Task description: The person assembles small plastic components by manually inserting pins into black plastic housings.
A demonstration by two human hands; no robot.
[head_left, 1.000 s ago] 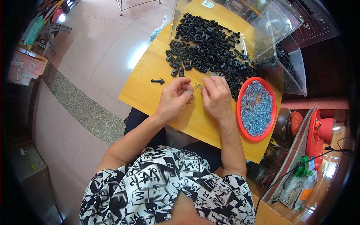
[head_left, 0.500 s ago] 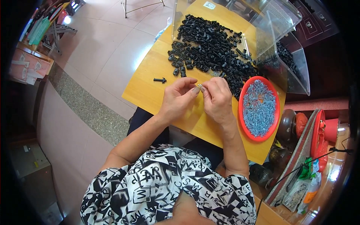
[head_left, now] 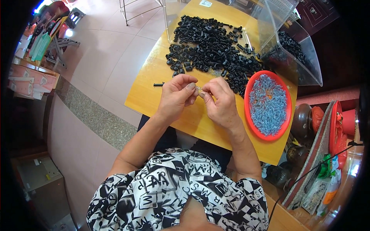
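Observation:
My left hand (head_left: 173,97) and my right hand (head_left: 222,103) meet above the near part of the yellow table (head_left: 204,129). Both are closed in a pinch, thumbs against forefingers. Between the fingertips is a tiny shiny silvery piece (head_left: 199,89), too small to name and partly covered. Just left of my left hand lies a slim black plastic part (head_left: 158,84), its right end close to the knuckles. Beyond both hands spreads a large heap of small black plastic parts (head_left: 208,46). Right of my right hand stands a red oval tray (head_left: 248,111) filled with small silvery-blue pieces (head_left: 268,111).
A clear plastic bin (head_left: 308,65) with more black parts leans at the table's far right. A few clear bits (head_left: 216,72) lie at the heap's near edge. Dark jars (head_left: 302,123) stand off the right edge. A metal-legged stool (head_left: 142,11) is on the floor beyond.
The view has shifted slightly. My left fingers have curled in more, and both hands still pinch around the small piece. The tray and heap look unchanged.

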